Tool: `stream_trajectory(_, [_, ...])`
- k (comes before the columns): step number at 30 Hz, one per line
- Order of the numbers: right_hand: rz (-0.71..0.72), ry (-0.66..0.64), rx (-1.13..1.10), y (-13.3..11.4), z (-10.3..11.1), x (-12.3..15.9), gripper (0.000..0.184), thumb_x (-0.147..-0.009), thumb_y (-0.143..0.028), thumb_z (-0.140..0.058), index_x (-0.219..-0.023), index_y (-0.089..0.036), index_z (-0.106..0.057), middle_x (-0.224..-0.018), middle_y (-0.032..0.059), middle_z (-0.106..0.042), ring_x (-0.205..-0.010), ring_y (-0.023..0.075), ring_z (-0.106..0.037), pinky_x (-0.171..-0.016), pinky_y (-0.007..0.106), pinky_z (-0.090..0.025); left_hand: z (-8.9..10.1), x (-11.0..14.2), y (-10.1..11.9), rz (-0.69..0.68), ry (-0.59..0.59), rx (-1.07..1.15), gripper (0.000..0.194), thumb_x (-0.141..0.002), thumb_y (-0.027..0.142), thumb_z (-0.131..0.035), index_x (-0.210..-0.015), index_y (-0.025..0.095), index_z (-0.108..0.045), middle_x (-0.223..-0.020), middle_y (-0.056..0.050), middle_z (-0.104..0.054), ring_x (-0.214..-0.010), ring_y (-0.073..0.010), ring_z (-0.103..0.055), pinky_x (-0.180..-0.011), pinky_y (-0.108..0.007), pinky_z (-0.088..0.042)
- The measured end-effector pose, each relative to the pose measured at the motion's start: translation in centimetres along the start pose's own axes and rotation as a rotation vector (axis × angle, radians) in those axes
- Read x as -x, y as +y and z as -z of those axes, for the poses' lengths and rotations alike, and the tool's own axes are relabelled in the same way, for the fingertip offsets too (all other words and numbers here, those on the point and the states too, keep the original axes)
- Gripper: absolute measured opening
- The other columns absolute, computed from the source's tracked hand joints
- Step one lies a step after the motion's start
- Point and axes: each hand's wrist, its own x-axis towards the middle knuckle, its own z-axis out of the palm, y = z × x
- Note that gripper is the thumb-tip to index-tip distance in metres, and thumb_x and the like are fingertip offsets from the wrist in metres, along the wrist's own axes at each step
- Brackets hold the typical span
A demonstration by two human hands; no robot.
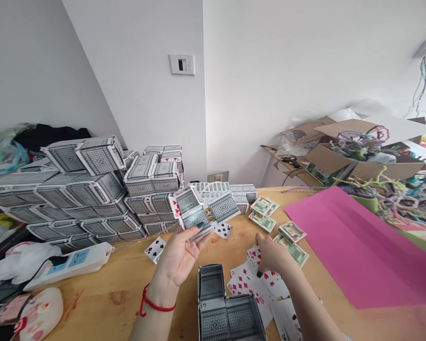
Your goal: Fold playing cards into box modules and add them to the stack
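Note:
My left hand (179,258) is closed around playing cards (190,208) with a grey patterned back, thumb on top. They are held up over the table. My right hand (273,255) is bent down over a loose pile of face-up playing cards (243,279), mostly red suits, with thumb and fingers gripping a card there. Between my forearms stands an open-topped block (213,317) built of grey-backed cards, with square compartments. Another grey-backed card (225,207) lies just beyond my left hand, near a spade card (223,229).
Stacked card boxes (99,189) fill the left and back. Several green-backed card packs (262,221) lie right of centre, beside a pink sheet (355,251). A power strip (71,265) rests at left. A cardboard box (365,161) with fuzzy stems and a glue gun (291,162) are at right.

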Motion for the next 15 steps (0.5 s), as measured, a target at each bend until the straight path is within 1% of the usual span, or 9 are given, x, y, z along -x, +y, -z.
stream_trajectory(4, [0.035,0.071,-0.025,0.6,0.5,-0.2,0.043,-0.052,-0.007,-0.067,-0.09,-0.018,-0.049,-0.096,0.0102,-0.06,-0.081,0.0281,-0.063,-0.052,0.026,-0.038,0.0,0.2,-0.3,-0.026,-0.05,-0.065,0.042,-0.073,-0.003,-0.053,-0.109,0.017,-0.058,-0.096,-0.007,-0.071,-0.085,-0.0205,-0.067,-0.081,-0.035,-0.054])
stream_trajectory(7, [0.049,0.148,-0.071,0.6,1.1,-0.3,0.025,-0.06,-0.007,-0.059,-0.081,-0.017,-0.05,-0.09,0.0098,-0.062,-0.08,0.0259,-0.062,-0.052,0.025,-0.035,-0.1,0.4,-0.2,-0.054,-0.074,-0.113,0.045,-0.074,-0.001,-0.055,-0.113,0.02,-0.056,-0.098,-0.005,-0.07,-0.085,-0.0211,-0.067,-0.081,-0.038,-0.054])
stream_trajectory(9, [0.071,0.194,-0.117,0.6,1.7,-0.1,0.014,-0.065,-0.01,-0.055,-0.075,-0.018,-0.05,-0.085,0.0085,-0.063,-0.074,0.0232,-0.061,-0.051,0.025,-0.034,-0.1,0.5,-0.2,-0.063,-0.086,-0.132,0.046,-0.074,0.001,-0.056,-0.115,0.021,-0.054,-0.099,-0.005,-0.07,-0.086,-0.0218,-0.067,-0.08,-0.04,-0.054])
stream_trajectory(11, [0.107,0.224,-0.169,0.6,2.4,0.4,0.002,-0.072,-0.018,-0.052,-0.072,-0.019,-0.051,-0.075,0.0049,-0.063,-0.066,0.0195,-0.06,-0.049,0.024,-0.033,0.0,0.5,-0.1,-0.08,-0.097,-0.156,0.046,-0.074,0.003,-0.057,-0.116,0.022,-0.053,-0.101,-0.005,-0.069,-0.087,-0.0217,-0.066,-0.079,-0.039,-0.054])
stream_trajectory(13, [0.147,0.267,-0.319,0.8,3.1,1.0,0.013,-0.079,-0.028,-0.047,-0.07,-0.02,-0.052,-0.062,0.0009,-0.06,-0.055,0.0163,-0.056,-0.045,0.023,-0.032,0.1,0.5,-0.1,-0.111,-0.101,-0.201,0.046,-0.073,0.006,-0.059,-0.116,0.023,-0.053,-0.104,-0.005,-0.068,-0.089,-0.0214,-0.066,-0.079,-0.037,-0.054])
stream_trajectory(15, [0.19,0.32,-0.625,0.9,3.7,1.7,0.025,-0.081,-0.039,-0.044,-0.069,-0.019,-0.053,-0.053,-0.0016,-0.057,-0.045,0.0143,-0.051,-0.041,0.023,-0.031,0.2,0.5,-0.1,-0.148,-0.097,-0.256,0.046,-0.073,0.009,-0.062,-0.116,0.023,-0.053,-0.108,-0.005,-0.067,-0.093,-0.0217,-0.064,-0.078,-0.035,-0.054])
